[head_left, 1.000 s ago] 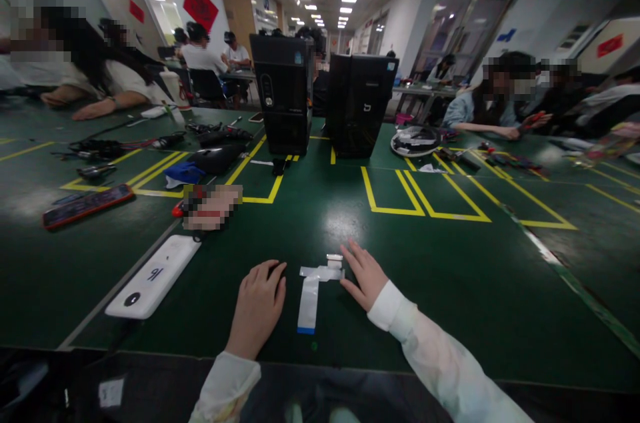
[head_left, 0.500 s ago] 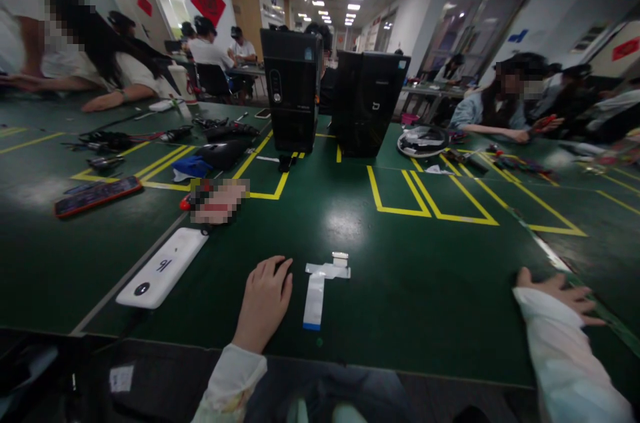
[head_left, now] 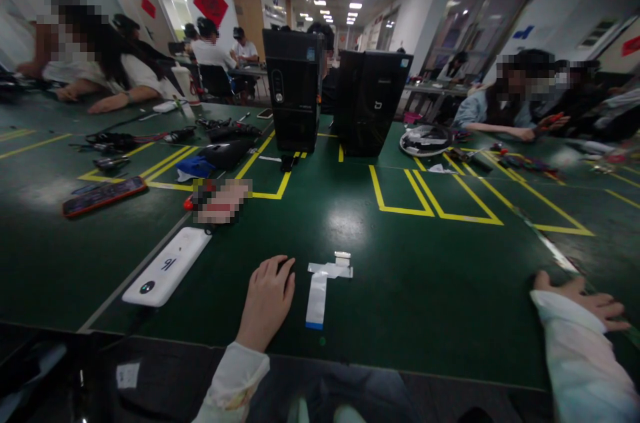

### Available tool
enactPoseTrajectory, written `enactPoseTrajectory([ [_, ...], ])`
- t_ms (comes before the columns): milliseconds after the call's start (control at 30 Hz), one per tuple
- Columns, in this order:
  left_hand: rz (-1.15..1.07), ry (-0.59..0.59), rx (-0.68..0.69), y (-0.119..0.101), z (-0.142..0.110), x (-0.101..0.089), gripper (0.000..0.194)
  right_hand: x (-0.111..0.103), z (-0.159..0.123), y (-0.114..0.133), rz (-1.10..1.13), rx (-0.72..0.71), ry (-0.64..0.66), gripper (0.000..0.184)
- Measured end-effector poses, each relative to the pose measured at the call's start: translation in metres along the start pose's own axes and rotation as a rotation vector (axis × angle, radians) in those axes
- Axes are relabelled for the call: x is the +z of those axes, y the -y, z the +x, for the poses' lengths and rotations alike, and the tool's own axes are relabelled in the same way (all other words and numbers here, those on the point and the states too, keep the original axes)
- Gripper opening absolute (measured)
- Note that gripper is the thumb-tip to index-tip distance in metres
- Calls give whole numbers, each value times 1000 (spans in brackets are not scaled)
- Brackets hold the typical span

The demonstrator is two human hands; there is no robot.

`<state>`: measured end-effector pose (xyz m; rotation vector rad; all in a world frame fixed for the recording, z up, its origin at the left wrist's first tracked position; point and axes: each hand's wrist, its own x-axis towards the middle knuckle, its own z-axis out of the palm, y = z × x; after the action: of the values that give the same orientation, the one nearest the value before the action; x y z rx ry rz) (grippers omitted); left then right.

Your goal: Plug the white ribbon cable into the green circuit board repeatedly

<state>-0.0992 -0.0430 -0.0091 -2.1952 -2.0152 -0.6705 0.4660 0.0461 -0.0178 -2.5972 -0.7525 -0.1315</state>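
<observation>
My left hand rests palm down on the green table, fingers loosely curved and holding nothing. Just to its right, and apart from it, lies a white flat ribbon cable with a blue end and a small metal-edged connector at its far end. Well over to the right, my right hand lies on the table with its fingers spread, nothing in it, close to a pale strip along a table seam.
A white power bank lies left of my left hand, with a red-edged phone farther left. Two black computer towers stand across the table. Yellow tape marks, tangled cables and a coiled bundle lie beyond. Several people sit around.
My right hand has slid farther right along the table. My left hand and the ribbon cable stay in place; the whole view has shifted slightly.
</observation>
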Motion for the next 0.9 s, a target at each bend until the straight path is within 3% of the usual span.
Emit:
enactPoseTrajectory([
  [167,0,-3,-7,0,0,0,31,-3,6,1,-91,79,104,77],
  [267,4,5,-11,0,-1,0,31,-5,2,-3,-131,21,99,80],
  [433,-12,5,-11,-1,0,0,32,-10,-10,-20,-183,-167,107,87],
  [567,-15,6,-10,0,0,0,33,-10,-15,-41,-206,-441,194,90],
  [667,-18,-1,-6,1,0,1,32,-12,-20,-53,-167,-617,159,87],
  [733,-15,1,-4,1,0,0,32,-15,-24,-56,-143,-581,83,85],
  [900,-2,12,-9,-1,0,-1,32,-20,-23,-52,-137,-92,65,85],
])
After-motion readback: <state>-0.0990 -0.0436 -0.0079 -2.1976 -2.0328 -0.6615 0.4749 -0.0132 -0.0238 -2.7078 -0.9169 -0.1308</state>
